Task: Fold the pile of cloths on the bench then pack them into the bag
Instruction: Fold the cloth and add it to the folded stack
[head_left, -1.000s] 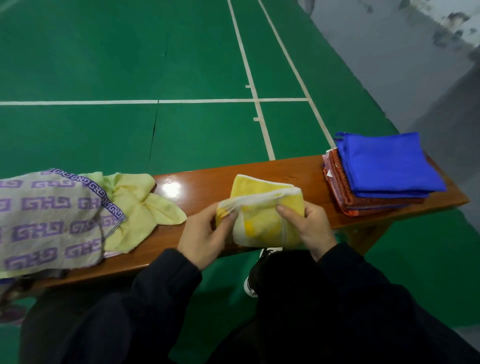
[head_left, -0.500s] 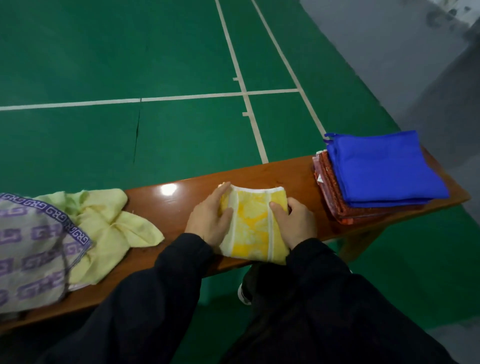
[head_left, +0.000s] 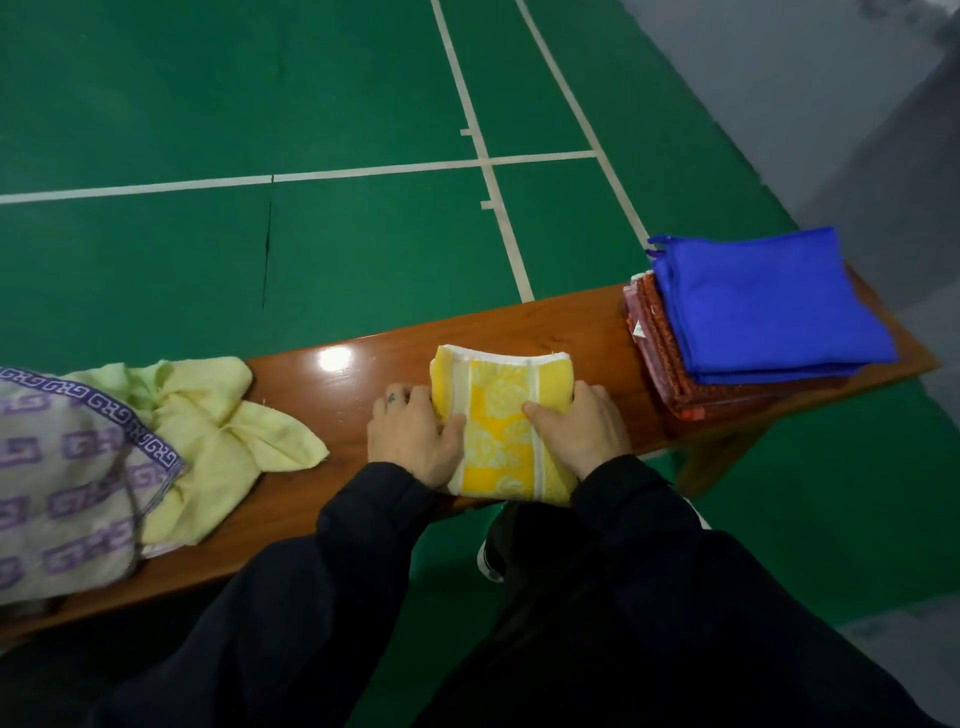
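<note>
Yellow towel (head_left: 501, 426) lies folded between left hand (head_left: 415, 441) and right hand (head_left: 579, 434).

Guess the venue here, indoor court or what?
Likely an indoor badminton or similar sports court: green floor with white court lines, and a wooden bench at the sideline.

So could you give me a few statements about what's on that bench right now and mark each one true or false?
1. Both hands, the left hand and the right hand, press on the yellow towel. True.
2. The blue cloth lies crumpled on the floor. False: it sits folded on top of the reddish cloths on the bench.
3. The pale green cloth is unfolded. True.
4. The yellow towel hangs in the air. False: it lies flat on the bench.
</note>
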